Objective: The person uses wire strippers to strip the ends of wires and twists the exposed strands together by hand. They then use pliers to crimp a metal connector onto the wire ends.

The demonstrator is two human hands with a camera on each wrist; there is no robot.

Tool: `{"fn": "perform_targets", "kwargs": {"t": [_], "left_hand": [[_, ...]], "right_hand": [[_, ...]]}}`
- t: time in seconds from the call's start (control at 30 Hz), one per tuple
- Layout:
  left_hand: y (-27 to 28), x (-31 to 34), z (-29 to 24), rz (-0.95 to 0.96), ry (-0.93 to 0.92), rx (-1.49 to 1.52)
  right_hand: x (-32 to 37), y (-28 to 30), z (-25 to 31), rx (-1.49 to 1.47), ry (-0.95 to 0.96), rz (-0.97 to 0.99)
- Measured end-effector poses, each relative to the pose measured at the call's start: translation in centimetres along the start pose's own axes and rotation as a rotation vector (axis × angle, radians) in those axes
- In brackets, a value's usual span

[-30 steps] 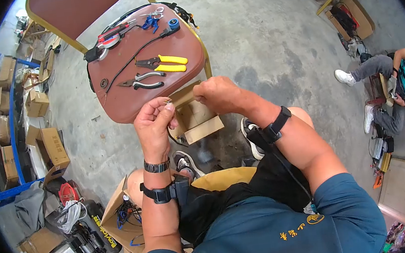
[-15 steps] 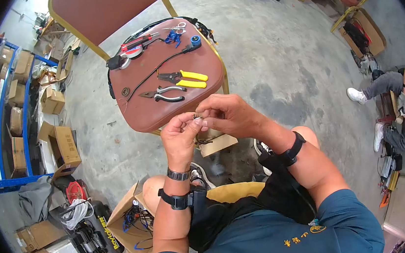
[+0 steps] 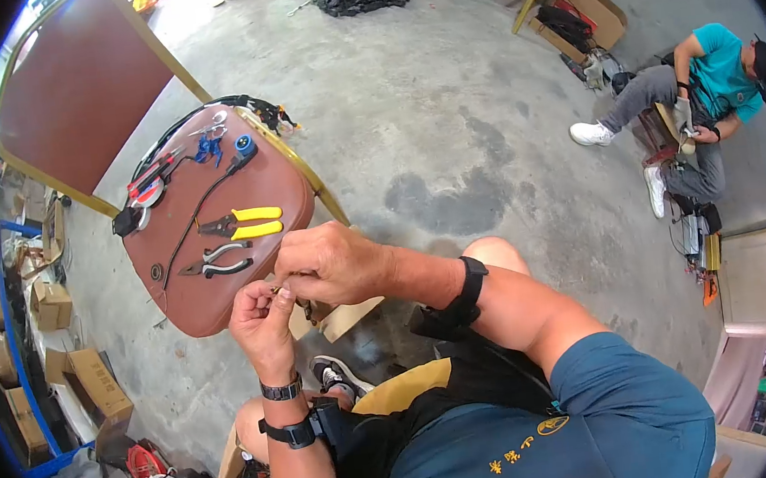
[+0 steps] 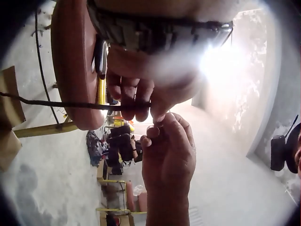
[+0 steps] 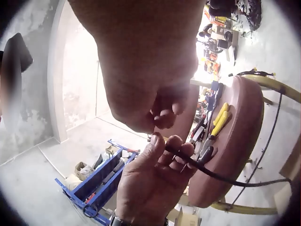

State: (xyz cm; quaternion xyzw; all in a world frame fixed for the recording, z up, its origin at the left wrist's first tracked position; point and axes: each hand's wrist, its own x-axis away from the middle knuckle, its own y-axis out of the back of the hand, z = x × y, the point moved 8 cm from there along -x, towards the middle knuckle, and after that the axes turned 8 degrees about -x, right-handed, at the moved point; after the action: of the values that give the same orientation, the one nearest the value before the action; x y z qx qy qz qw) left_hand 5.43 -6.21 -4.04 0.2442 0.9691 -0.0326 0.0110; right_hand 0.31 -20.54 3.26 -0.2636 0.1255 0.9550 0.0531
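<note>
Holding a thin black cable (image 5: 221, 175) in front of my knees, I am curling the fingers (image 5: 176, 151) of my left hand (image 3: 263, 319) round it, clamped just behind its end. My right hand (image 3: 330, 263) is meeting the left from above, its fingers (image 4: 165, 123) bent together and pinching at that same cable end.

Yellow characters (image 3: 509, 457) are showing on the chest of my dark blue shirt, but they are too small to read.

The head view is showing the maroon padded chair seat (image 3: 189, 301) just beyond my hands. The yellow-handled pliers (image 3: 251, 222) and the grey-handled pliers (image 3: 217, 261) are lying on it. A person in a teal shirt (image 3: 710, 65) is sitting well apart on the concrete floor (image 3: 443, 102).

Only the wrist views are showing the cable itself. The right wrist view is showing it running from my left fingers down past the seat edge. The left wrist view is showing it stretched straight across in front of the seat (image 4: 70, 70).
</note>
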Motion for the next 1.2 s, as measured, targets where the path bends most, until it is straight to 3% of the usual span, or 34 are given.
{"fn": "perform_targets", "kwargs": {"t": [0.4, 0.53, 0.67, 0.83, 0.9, 1.07, 1.2], "left_hand": [[0.0, -0.1, -1.3, -0.049, -0.039, -0.066], [0.4, 0.0, -1.3, -0.079, -0.077, -0.114], [1.6, -0.1, -1.1, -0.081, -0.077, -0.095], [1.5, 0.1, -1.1, -0.066, -0.045, -0.127], [1.1, 0.1, -1.0, -0.052, -0.035, -0.14], [0.7, 0.5, -0.7, -0.007, 0.026, -0.102], [0.1, 0.1, -0.9, 0.023, 0.016, -0.149]], "right_hand": [[-0.4, 1.4, -0.7, 0.012, -0.074, 0.012], [-0.7, 1.8, -0.6, 0.092, -0.017, 0.02], [-0.7, 4.1, -1.4, 0.142, -0.166, -0.058], [-1.6, 1.6, 1.2, 0.098, 0.12, -0.084], [-1.2, 0.5, 0.8, 0.119, 0.131, -0.023], [-0.6, -0.8, -1.0, 0.151, -0.017, 0.178], [-0.5, -0.3, -1.6, 0.097, -0.116, 0.159]]}}
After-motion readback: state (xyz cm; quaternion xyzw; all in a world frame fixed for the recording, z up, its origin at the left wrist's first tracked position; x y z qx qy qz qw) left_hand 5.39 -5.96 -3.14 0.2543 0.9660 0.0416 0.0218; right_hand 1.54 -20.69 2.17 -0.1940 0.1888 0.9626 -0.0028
